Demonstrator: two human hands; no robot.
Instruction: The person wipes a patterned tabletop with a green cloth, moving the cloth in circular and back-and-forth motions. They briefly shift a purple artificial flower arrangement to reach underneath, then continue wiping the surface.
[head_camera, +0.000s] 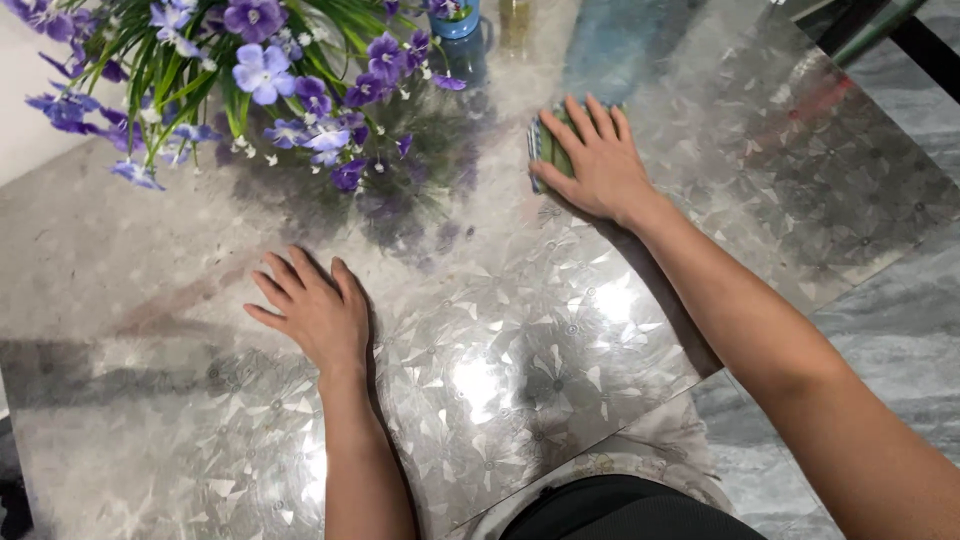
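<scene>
The right hand (593, 160) lies flat at one o'clock, fingers spread and pressing on a green cloth (541, 150) that is mostly hidden beneath the palm. The left hand (313, 310) rests at nine o'clock on the glossy counter (520, 390), fingers apart and holding nothing. Purple flowers (262, 72) at eleven o'clock are cut off by the frame.

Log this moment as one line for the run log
left hand flat on glossy table | right hand pressing green cloth | purple flowers beside
</scene>
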